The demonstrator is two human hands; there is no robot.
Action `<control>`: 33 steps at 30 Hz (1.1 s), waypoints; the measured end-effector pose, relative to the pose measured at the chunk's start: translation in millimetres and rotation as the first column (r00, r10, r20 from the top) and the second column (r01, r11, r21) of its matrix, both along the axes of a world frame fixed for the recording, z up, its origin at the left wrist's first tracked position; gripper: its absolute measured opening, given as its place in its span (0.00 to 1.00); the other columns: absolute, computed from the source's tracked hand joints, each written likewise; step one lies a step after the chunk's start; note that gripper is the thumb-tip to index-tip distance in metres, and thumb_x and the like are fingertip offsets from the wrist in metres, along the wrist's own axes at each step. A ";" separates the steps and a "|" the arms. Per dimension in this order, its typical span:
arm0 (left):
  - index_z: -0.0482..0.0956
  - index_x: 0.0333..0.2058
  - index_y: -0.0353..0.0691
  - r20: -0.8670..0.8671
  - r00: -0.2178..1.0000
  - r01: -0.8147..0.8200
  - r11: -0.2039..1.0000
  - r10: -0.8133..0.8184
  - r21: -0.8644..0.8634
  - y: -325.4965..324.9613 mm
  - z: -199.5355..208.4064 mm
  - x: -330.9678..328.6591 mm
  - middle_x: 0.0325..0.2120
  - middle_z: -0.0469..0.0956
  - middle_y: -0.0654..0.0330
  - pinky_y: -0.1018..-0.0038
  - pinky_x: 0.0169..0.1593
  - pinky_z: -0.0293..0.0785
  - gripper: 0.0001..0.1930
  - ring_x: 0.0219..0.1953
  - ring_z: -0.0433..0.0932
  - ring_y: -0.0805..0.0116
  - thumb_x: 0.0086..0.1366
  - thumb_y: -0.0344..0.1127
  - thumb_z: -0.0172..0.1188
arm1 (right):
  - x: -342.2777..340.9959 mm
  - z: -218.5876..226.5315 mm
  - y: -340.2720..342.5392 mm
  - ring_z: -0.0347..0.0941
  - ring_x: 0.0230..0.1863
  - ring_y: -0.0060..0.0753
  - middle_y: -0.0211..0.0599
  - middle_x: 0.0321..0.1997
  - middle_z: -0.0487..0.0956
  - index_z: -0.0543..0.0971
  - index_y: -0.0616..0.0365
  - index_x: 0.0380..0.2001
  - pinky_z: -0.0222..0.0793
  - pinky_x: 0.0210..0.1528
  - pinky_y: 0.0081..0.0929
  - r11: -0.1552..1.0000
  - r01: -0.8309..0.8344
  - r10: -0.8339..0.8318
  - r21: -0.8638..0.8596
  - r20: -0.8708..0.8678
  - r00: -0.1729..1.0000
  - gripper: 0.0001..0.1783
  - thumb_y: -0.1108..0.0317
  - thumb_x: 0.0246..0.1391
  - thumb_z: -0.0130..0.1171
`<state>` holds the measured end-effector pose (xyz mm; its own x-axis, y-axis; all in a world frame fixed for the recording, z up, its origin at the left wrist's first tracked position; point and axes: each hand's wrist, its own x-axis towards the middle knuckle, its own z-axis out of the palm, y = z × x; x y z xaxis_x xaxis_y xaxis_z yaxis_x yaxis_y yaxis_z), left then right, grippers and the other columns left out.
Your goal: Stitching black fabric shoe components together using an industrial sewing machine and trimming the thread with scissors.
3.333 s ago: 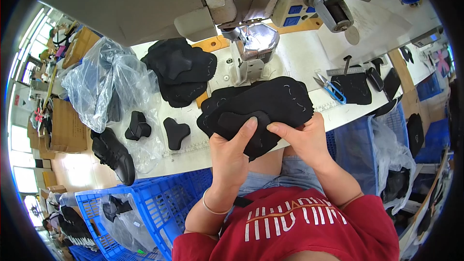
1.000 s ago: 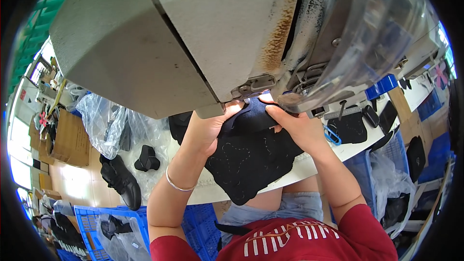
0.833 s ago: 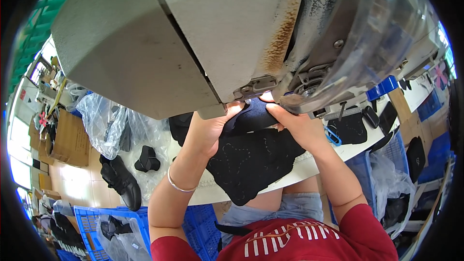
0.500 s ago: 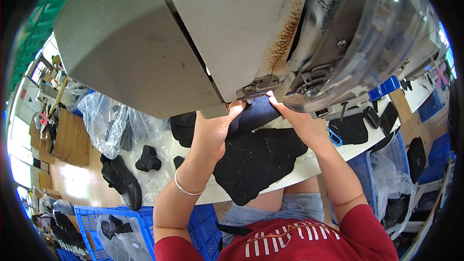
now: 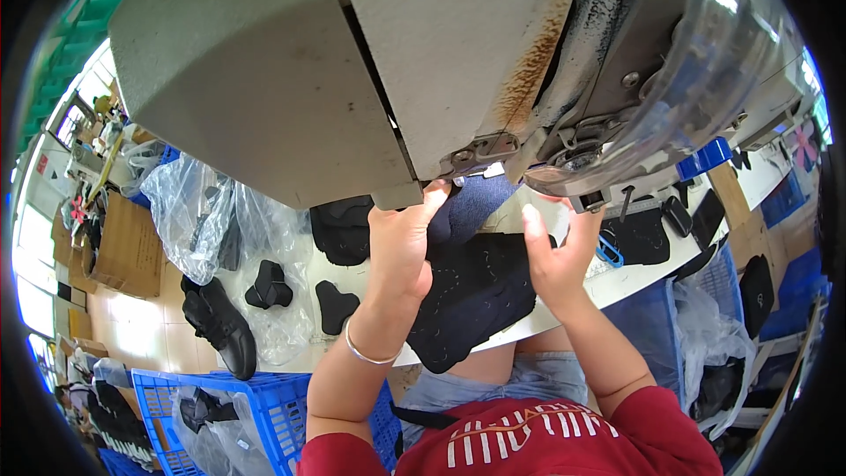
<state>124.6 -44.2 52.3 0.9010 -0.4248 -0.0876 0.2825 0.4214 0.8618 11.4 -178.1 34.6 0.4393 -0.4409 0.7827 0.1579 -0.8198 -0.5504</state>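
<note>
A dark blue fabric piece lies under the head of a grey-white sewing machine. My left hand grips its left edge, the thumb pointing up along the cloth. The machine's housing partly hides that hand's other fingers. My right hand is off the fabric, open, with thumb and fingers apart below the clear plastic guard. Between my forearms a larger black fabric piece with light stitch marks spreads over the table's front edge.
Small black pieces and a black shoe lie on the left, near clear plastic bags. Blue thread snips lie on the right of the table. Blue crates stand low at the left and at the right.
My right hand has let go of the dark blue fabric and opened, drawing back slightly toward me. My left hand stays on the fabric. The view has shifted slightly.
</note>
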 end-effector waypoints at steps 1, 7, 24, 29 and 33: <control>0.79 0.37 0.34 0.003 1.000 -0.012 0.999 0.012 -0.030 -0.9 -2.1 -0.4 0.36 0.79 0.61 0.75 0.49 0.68 0.10 0.40 0.75 0.73 0.54 0.23 0.61 | -0.4 -0.9 5.9 0.66 0.43 0.43 0.45 0.41 0.68 0.73 0.62 0.37 0.62 0.46 0.33 0.998 -0.057 0.057 0.031 -0.003 0.998 0.14 0.74 0.44 0.60; 0.78 0.38 0.28 0.031 0.997 -0.075 0.997 0.076 -0.020 -4.2 -6.5 -1.5 0.36 0.79 0.56 0.72 0.41 0.78 0.10 0.35 0.80 0.68 0.58 0.25 0.57 | 10.5 6.3 40.6 0.68 0.19 0.31 0.37 0.19 0.74 0.74 0.62 0.17 0.61 0.23 0.24 0.925 -0.238 0.270 0.297 -0.071 0.960 0.14 0.67 0.47 0.65; 0.78 0.39 0.28 -0.269 0.963 -0.080 0.970 0.016 -0.229 -12.1 9.6 -36.4 0.35 0.80 0.58 0.74 0.39 0.78 0.11 0.34 0.80 0.71 0.60 0.29 0.59 | 7.9 25.1 11.2 0.64 0.17 0.11 0.23 0.14 0.71 0.73 0.61 0.14 0.58 0.20 0.16 0.601 -0.351 0.578 0.718 -0.087 0.811 0.17 0.67 0.54 0.59; 0.77 0.41 0.34 -0.174 0.978 -0.146 0.971 0.113 -0.191 -16.3 0.2 -42.5 0.36 0.80 0.56 0.68 0.43 0.78 0.12 0.37 0.81 0.66 0.63 0.36 0.57 | 8.0 33.5 -1.2 0.63 0.18 0.10 0.22 0.15 0.71 0.77 0.62 0.16 0.57 0.20 0.15 0.593 -0.373 0.650 0.714 -0.150 0.745 0.15 0.67 0.53 0.61; 0.77 0.39 0.37 -0.161 0.981 -0.140 0.971 0.110 -0.195 -4.2 5.6 -43.8 0.33 0.80 0.56 0.70 0.35 0.80 0.10 0.32 0.81 0.67 0.63 0.36 0.57 | 9.1 39.1 -7.8 0.63 0.19 0.10 0.21 0.16 0.71 0.79 0.63 0.19 0.57 0.21 0.14 0.554 -0.351 0.676 0.755 -0.162 0.718 0.14 0.65 0.53 0.62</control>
